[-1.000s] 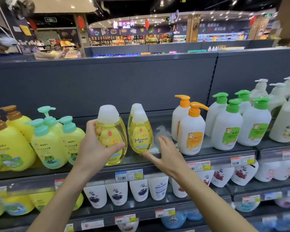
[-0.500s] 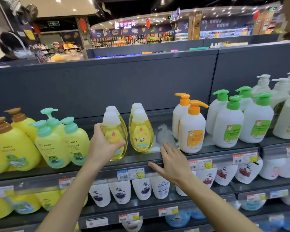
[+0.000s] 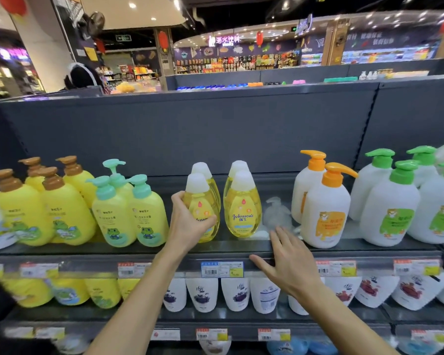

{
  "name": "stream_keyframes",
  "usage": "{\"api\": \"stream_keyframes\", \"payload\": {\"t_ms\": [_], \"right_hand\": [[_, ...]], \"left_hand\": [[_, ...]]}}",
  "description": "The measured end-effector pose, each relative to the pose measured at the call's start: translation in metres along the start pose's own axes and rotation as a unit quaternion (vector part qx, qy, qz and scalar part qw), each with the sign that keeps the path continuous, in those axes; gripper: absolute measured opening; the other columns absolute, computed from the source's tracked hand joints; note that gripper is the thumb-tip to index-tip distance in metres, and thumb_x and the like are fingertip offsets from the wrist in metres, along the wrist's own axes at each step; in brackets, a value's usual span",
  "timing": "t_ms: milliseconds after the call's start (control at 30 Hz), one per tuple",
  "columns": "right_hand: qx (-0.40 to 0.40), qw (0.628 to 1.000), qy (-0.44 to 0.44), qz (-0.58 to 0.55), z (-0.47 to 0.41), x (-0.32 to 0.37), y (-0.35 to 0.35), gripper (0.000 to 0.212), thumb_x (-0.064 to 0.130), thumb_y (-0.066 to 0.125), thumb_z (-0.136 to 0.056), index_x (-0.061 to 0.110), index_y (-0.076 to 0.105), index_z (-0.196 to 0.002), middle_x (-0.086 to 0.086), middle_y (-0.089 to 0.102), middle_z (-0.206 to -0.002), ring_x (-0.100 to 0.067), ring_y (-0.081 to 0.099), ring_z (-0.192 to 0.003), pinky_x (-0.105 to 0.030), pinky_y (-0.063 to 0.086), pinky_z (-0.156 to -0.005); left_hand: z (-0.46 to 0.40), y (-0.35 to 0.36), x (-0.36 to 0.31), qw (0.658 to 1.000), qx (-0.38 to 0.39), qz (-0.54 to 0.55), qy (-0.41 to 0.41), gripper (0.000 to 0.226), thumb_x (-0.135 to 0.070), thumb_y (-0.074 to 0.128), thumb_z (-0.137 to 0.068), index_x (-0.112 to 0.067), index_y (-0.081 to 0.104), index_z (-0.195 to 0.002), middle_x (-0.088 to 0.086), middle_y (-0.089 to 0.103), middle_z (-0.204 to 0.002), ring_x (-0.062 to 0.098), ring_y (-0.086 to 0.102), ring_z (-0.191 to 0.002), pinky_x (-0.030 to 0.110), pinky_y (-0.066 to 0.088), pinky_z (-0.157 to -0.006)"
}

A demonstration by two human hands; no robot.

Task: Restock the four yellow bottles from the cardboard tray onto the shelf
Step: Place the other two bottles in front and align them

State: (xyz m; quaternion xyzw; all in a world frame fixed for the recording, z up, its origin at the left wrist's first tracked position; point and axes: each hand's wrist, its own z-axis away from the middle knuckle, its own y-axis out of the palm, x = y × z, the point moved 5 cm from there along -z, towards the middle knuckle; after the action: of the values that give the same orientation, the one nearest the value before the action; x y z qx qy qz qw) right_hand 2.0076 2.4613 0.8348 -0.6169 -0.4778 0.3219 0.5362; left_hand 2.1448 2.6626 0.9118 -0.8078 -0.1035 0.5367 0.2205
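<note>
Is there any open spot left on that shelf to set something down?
One gap: right of the front yellow bottle, left of the orange-pump bottles, though crumpled clear plastic lies there. The right hand hovers at its front edge. Left of the bottle held by the left hand, bottles stand packed.

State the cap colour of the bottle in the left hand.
White, slightly translucent, on the yellow bottle held by the left hand; head view shows it.

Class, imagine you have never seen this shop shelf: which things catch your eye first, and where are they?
The left hand grips a clear yellow bottle at the shelf's front, mid-row. Beside it stands a matching Johnson's bottle. The right hand rests open on the shelf edge, near an orange-pump white bottle.
</note>
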Motion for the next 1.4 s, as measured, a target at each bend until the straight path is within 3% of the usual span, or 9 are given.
{"api": "stream_keyframes", "payload": {"t_ms": [100, 300, 600, 767, 933, 1067, 1233, 1333, 1400], "right_hand": [[0.004, 1.000, 0.006, -0.004, 0.000, 0.000, 0.000, 0.096, 0.077, 0.018, -0.087, 0.001, 0.064, -0.122, -0.019, 0.064, -0.129, -0.034, 0.060, -0.122, -0.043, 0.050, -0.098], [-0.002, 1.000, 0.002, -0.009, 0.001, 0.001, -0.003, 0.094, 0.076, 0.019, -0.087, 0.000, 0.064, -0.121, -0.020, 0.064, -0.128, -0.034, 0.060, -0.120, -0.043, 0.050, -0.099], [-0.016, 1.000, -0.011, -0.017, 0.002, 0.001, -0.003, 0.092, 0.076, 0.021, -0.087, 0.001, 0.064, -0.118, -0.019, 0.064, -0.128, -0.034, 0.060, -0.120, -0.043, 0.050, -0.099], [-0.048, 0.998, -0.024, -0.018, 0.001, 0.001, -0.005, 0.092, 0.076, 0.022, -0.087, 0.000, 0.064, -0.119, -0.019, 0.064, -0.127, -0.034, 0.059, -0.120, -0.042, 0.050, -0.098], [-0.045, 0.998, -0.025, -0.032, 0.000, 0.004, -0.011, 0.096, 0.082, 0.028, -0.082, 0.004, 0.055, -0.131, -0.014, 0.057, -0.138, -0.030, 0.050, -0.130, -0.040, 0.041, -0.108], [-0.028, 0.980, 0.000, -0.197, -0.001, 0.009, -0.035, 0.092, 0.078, 0.039, -0.084, 0.011, 0.035, -0.147, -0.006, 0.041, -0.153, -0.020, 0.036, -0.139, -0.034, 0.030, -0.112], [-0.051, 0.907, 0.040, -0.417, -0.036, 0.024, -0.088, 0.094, 0.065, 0.057, -0.084, 0.015, 0.021, -0.154, -0.001, 0.026, -0.161, -0.016, 0.026, -0.146, -0.036, 0.025, -0.115], [-0.040, 0.891, 0.066, -0.448, -0.057, 0.038, -0.102, 0.086, 0.060, 0.064, -0.081, 0.016, 0.033, -0.149, -0.001, 0.038, -0.155, -0.019, 0.036, -0.142, -0.039, 0.036, -0.111], [-0.051, 0.892, 0.075, -0.442, -0.058, 0.049, -0.099, 0.054, 0.049, 0.069, -0.080, 0.020, 0.055, -0.122, -0.001, 0.062, -0.128, -0.021, 0.057, -0.120, -0.037, 0.049, -0.093]], "left_hand": [[-0.004, 0.004, 0.002, 1.000, 0.003, -0.006, 0.010, 0.082, -0.021, 0.085, -0.065, -0.024, 0.026, -0.121, 0.004, 0.046, -0.120, 0.018, 0.055, -0.105, 0.018, 0.044, -0.074], [-0.006, 0.005, 0.006, 1.000, -0.008, -0.025, 0.011, 0.087, -0.031, 0.084, -0.058, -0.028, 0.027, -0.124, 0.003, 0.041, -0.122, 0.020, 0.051, -0.110, 0.038, 0.053, -0.089], [-0.009, 0.001, 0.004, 0.996, -0.008, -0.092, 0.016, 0.088, -0.045, 0.078, -0.055, -0.021, 0.031, -0.126, -0.002, 0.036, -0.118, 0.019, 0.041, -0.114, 0.044, 0.046, -0.097], [0.000, 0.000, 0.004, 0.993, -0.030, -0.113, 0.020, 0.104, -0.050, 0.084, -0.060, -0.015, 0.027, -0.140, 0.006, 0.037, -0.135, 0.023, 0.037, -0.125, 0.038, 0.038, -0.104], [0.025, -0.001, -0.002, 0.994, -0.056, -0.091, 0.012, 0.114, -0.055, 0.073, -0.075, -0.010, 0.005, -0.154, 0.007, 0.012, -0.161, 0.020, 0.010, -0.148, 0.036, 0.016, -0.120], [0.036, -0.017, -0.019, 0.993, -0.066, -0.082, 0.049, 0.100, -0.045, 0.068, -0.084, -0.013, 0.005, -0.155, 0.002, 0.009, -0.163, 0.015, 0.008, -0.150, 0.030, 0.012, -0.120], [0.018, -0.047, -0.041, 0.997, -0.058, -0.029, 0.041, 0.083, -0.043, 0.068, -0.085, -0.019, 0.024, -0.150, 0.001, 0.032, -0.155, 0.021, 0.038, -0.139, 0.046, 0.037, -0.112], [0.006, -0.044, -0.046, 0.997, -0.056, -0.043, 0.034, 0.088, -0.047, 0.069, -0.082, -0.017, 0.024, -0.151, 0.001, 0.032, -0.156, 0.018, 0.036, -0.141, 0.045, 0.037, -0.112], [0.004, -0.034, -0.043, 0.997, -0.051, -0.053, 0.013, 0.093, -0.051, 0.070, -0.079, -0.018, 0.022, -0.152, 0.003, 0.032, -0.156, 0.020, 0.037, -0.140, 0.045, 0.037, -0.111]]}}
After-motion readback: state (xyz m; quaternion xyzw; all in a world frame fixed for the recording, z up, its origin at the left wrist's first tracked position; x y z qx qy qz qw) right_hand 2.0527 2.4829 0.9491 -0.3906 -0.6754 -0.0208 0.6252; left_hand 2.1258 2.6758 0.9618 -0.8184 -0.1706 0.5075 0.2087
